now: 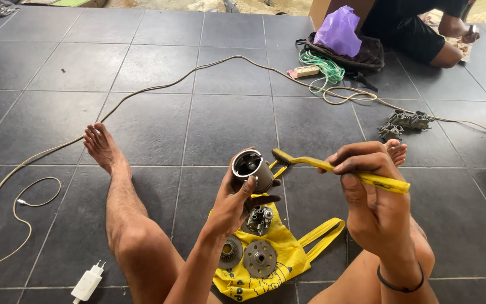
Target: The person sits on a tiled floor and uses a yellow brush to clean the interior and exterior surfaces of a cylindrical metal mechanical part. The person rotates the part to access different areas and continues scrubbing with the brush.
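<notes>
My left hand (233, 205) holds up a round metal cup-shaped engine part (252, 169), its open mouth facing me. In my right hand (369, 194) is a yellow-handled wire brush (341, 169), its bristle head touching the part's right side. Below the hands a yellow cloth bag (288, 259) lies on the dark tiled floor between my bare legs. On it rest a small geared metal piece (259, 218), a toothed hub (231, 251) and a flat round disc with holes (260, 259).
A long beige cable (158, 87) crosses the floor to a power strip (306, 71). A white charger (88, 281) lies at the lower left. More metal parts (404, 124) sit at the right. Another person (423, 28) sits at the back beside a dark bag (361, 56) and purple plastic (340, 29).
</notes>
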